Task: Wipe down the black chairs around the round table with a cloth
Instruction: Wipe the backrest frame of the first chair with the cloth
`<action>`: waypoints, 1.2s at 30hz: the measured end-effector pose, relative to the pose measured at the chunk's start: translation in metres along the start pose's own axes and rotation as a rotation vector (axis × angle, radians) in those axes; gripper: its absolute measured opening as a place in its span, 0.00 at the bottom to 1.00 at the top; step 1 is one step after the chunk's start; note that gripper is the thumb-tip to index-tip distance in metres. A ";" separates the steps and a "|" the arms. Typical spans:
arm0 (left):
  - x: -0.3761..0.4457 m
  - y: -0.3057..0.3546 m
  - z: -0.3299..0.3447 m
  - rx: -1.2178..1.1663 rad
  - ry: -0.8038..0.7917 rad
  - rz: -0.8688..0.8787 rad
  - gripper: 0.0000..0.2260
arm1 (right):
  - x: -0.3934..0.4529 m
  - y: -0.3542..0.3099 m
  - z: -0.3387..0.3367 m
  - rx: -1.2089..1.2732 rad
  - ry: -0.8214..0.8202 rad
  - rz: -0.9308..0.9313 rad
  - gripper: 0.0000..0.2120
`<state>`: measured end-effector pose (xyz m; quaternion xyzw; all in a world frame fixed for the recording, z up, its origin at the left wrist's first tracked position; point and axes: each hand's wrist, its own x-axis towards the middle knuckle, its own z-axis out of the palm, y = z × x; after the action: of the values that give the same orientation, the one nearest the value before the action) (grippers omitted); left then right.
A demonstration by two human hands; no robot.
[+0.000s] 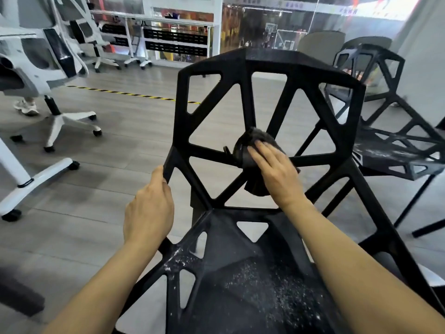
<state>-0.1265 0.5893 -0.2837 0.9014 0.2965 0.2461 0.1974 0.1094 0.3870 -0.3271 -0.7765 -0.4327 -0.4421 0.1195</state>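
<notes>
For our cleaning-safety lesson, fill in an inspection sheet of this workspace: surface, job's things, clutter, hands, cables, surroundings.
Surface: chair seat speckled with white dust.
Job's things: dark cloth pressed on the chair back where its struts meet; second black chair to the right, seat also dusty.
Clutter: nothing seen.
Hands: left hand grips the back's left edge; right hand lies flat on the cloth, fingers straight.
Cables: nothing seen.
Surroundings: white office chairs to the left, wood-look floor, striped floor tape.
</notes>
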 end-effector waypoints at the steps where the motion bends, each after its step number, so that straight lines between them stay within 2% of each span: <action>1: 0.001 0.001 0.000 -0.003 -0.001 -0.007 0.14 | 0.003 0.004 -0.001 0.046 0.028 0.111 0.22; 3: 0.001 0.004 0.000 0.002 -0.004 -0.020 0.14 | 0.002 -0.015 0.004 0.140 0.112 0.363 0.24; 4: 0.001 0.005 0.000 -0.001 -0.001 -0.026 0.15 | 0.000 -0.034 0.009 0.176 0.128 0.421 0.25; 7: -0.001 0.002 -0.002 -0.008 0.008 -0.033 0.15 | -0.016 -0.073 0.020 0.233 0.058 0.348 0.28; 10: -0.001 0.000 -0.004 -0.038 -0.004 -0.035 0.14 | -0.018 -0.049 0.009 0.164 0.021 0.223 0.27; 11: 0.000 0.000 -0.004 -0.041 -0.008 -0.035 0.14 | -0.017 -0.040 0.005 0.139 0.018 0.239 0.27; 14: 0.001 0.002 -0.002 -0.036 -0.004 -0.034 0.13 | -0.004 -0.045 0.002 0.265 0.093 0.577 0.29; 16: 0.000 0.002 -0.001 -0.016 0.007 -0.034 0.13 | 0.003 -0.081 0.010 0.396 0.130 0.702 0.29; 20: -0.001 0.001 -0.001 -0.017 0.022 -0.015 0.15 | 0.016 -0.139 0.015 0.581 0.146 0.647 0.27; 24: 0.001 -0.001 -0.001 -0.014 0.022 -0.017 0.15 | 0.058 -0.168 0.015 0.610 0.068 0.309 0.25; 28: 0.002 -0.003 -0.002 -0.040 0.022 -0.014 0.14 | 0.071 -0.165 0.020 0.460 0.064 0.070 0.23; 30: 0.001 -0.003 -0.004 -0.047 0.022 -0.022 0.14 | 0.050 -0.131 0.021 0.389 0.068 0.095 0.22; 33: 0.002 0.001 -0.003 -0.037 0.016 -0.042 0.14 | 0.002 -0.077 0.012 0.311 0.086 0.351 0.23; 36: 0.002 0.005 0.000 -0.004 0.019 -0.048 0.13 | -0.013 -0.065 -0.001 0.296 -0.029 0.354 0.24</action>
<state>-0.1229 0.5869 -0.2808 0.8913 0.3194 0.2504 0.2021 0.0553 0.4178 -0.3496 -0.8207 -0.3514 -0.3346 0.3017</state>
